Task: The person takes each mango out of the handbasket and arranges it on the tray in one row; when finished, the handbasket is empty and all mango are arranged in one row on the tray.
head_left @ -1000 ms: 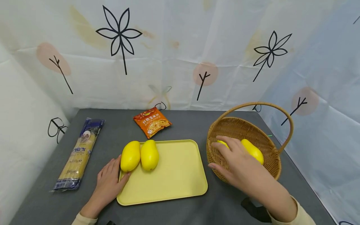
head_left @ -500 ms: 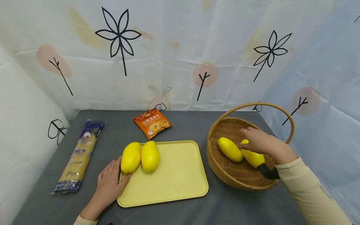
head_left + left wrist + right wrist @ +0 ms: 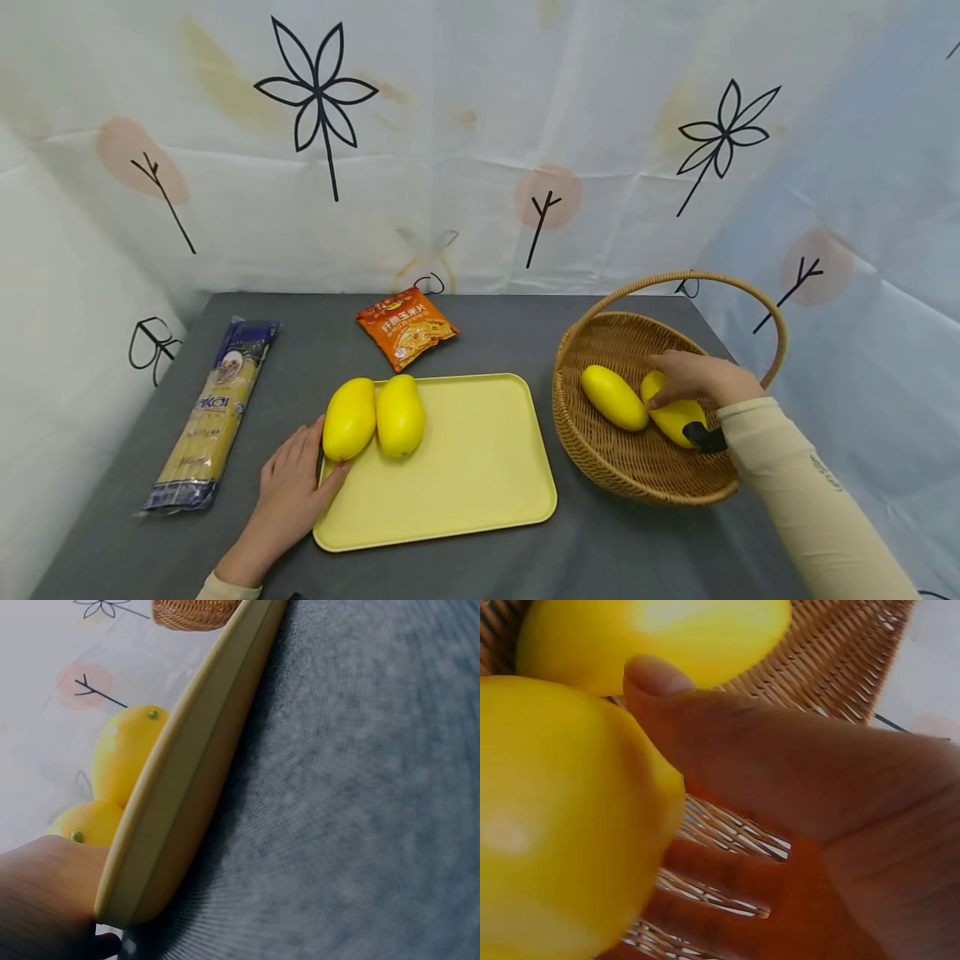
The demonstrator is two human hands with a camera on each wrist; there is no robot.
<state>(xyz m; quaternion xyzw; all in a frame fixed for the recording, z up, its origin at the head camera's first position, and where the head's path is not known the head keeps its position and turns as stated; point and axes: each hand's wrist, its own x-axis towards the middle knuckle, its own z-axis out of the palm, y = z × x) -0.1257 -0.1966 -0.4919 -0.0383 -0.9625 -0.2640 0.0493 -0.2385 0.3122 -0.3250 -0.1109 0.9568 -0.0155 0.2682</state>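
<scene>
A wicker basket [image 3: 600, 462] with a hoop handle holds two yellow mangoes. My right hand [image 3: 693, 375] reaches into it and grips the right-hand mango [image 3: 675, 421], fingers on the far side and thumb [image 3: 705, 724] on the near side. The other basket mango [image 3: 615, 398] lies just left of it. On the yellow tray [image 3: 472, 467], two more mangoes sit side by side at the upper left: the left one [image 3: 349, 419] and the right one [image 3: 401, 416]. My left hand [image 3: 288, 487] rests at the tray's left edge, thumb over the rim, fingertips by the left mango.
An orange snack bag [image 3: 407, 327] lies behind the tray. At the far left is a long pack of pasta [image 3: 213, 417]. A printed cloth [image 3: 450, 125] hangs along the back and sides of the grey table [image 3: 495, 325].
My right hand has moved from the basket's left side across to the right-hand mango, and its thumb has closed in on that mango. The left hand has stayed at the tray.
</scene>
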